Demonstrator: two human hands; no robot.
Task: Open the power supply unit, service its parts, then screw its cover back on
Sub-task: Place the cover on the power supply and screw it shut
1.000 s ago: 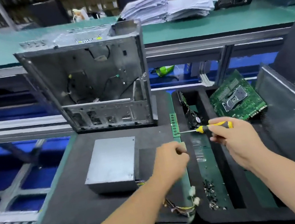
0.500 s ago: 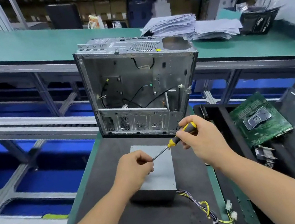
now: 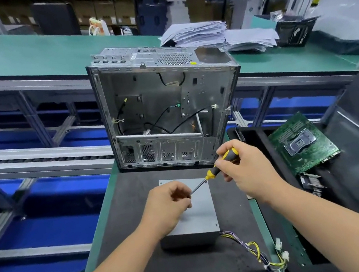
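Observation:
The grey power supply unit [image 3: 201,208] lies flat on a black foam mat [image 3: 142,232], its cover on, with a bundle of coloured cables [image 3: 263,257] trailing to the right. My right hand [image 3: 246,169] grips the yellow-and-black handle of a screwdriver [image 3: 213,173]. The shaft slants down-left to my left hand [image 3: 169,206], whose curled fingers pinch the tip over the unit's top. Whether a screw sits at the tip is hidden.
An open, empty computer case [image 3: 167,111] stands upright just behind the unit. To the right a black tray [image 3: 261,146] holds a green motherboard [image 3: 303,143] and small parts. Paper stacks [image 3: 216,34] lie on the green bench behind. Blue conveyor frames run at left.
Both hands came from the parts tray at right over to the power supply unit. My left hand's fingers closed on the screwdriver tip; in the last half second the pose barely changed.

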